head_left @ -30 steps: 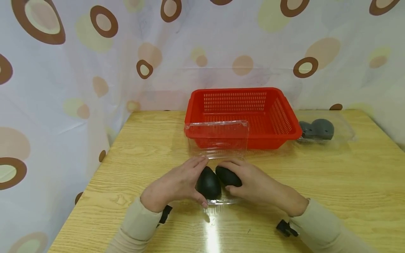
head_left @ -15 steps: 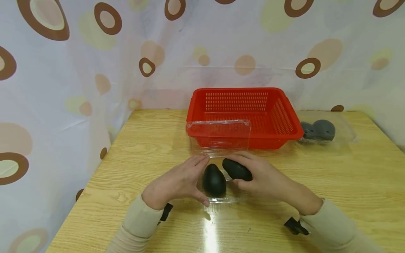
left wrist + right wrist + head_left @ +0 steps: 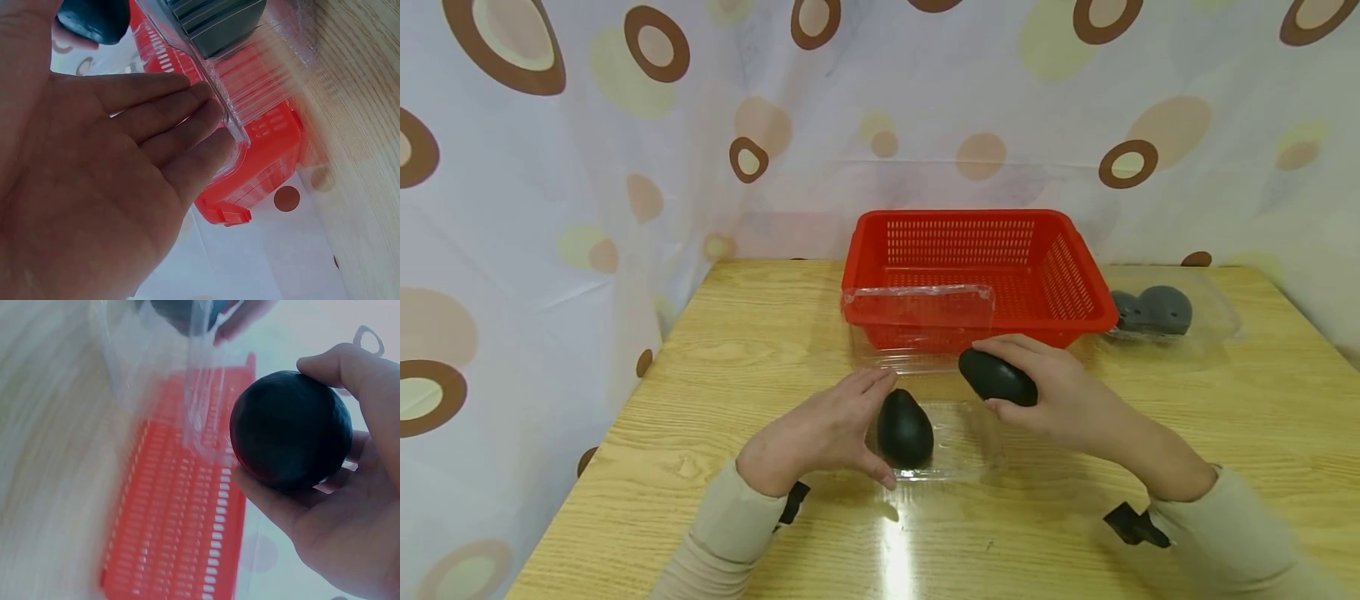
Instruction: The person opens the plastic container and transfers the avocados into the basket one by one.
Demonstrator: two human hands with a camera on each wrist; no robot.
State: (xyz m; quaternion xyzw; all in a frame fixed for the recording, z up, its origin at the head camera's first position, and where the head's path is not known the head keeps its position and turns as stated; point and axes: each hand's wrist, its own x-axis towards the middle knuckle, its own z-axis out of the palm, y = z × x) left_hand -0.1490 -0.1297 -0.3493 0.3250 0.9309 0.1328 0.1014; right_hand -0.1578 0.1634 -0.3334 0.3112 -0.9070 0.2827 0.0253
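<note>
We note a matt black egg-shaped avocado [image 3: 997, 377] and a second black avocado [image 3: 905, 429]. Clear colourless plastic clamshell box [image 3: 925, 367]. Bright red perforated plastic basket [image 3: 973, 275]. Pale yellow wood-grain table [image 3: 745, 350]. White curtain backdrop [image 3: 625, 167], brown rings and tan and yellow-green ovals. Beige sleeves [image 3: 730, 521].

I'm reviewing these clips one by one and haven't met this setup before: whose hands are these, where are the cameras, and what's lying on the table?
There is no machine: a person works bare-handed with a camera on the head and one on each wrist. The wide picture is the head view; the close-ups are the wrist views. On the wooden table stand a red basket and an open clear plastic box. The right hand holds a dark avocado in the air. The left hand, fingers straight, rests against the box beside a second avocado.
</note>
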